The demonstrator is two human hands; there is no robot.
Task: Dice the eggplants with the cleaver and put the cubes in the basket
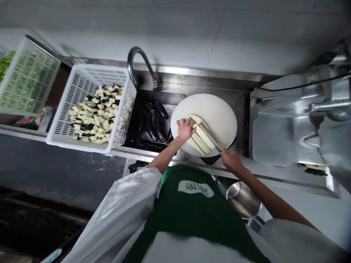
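Note:
On the round white cutting board [219,109] lie long, pale strips of eggplant [200,143], side by side and slanting toward the front edge. My left hand [185,130] is on their far left end, holding them down with its fingers bent over them. A knife [210,137] is gripped by its handle in my right hand [231,160], to the right of the board. Its blade points up and left along the strips, close to my left fingertips. The knife's handle is mostly hidden in my fist.
Left of the board, whole dark eggplants [159,126] lie in the sink under a curved faucet [141,54]. A white basket [78,140] holds cut eggplant chunks [95,115]. Another basket [30,80] with greens stands further left. To the right is a metal machine [274,138]; a steel pot [244,201] sits below.

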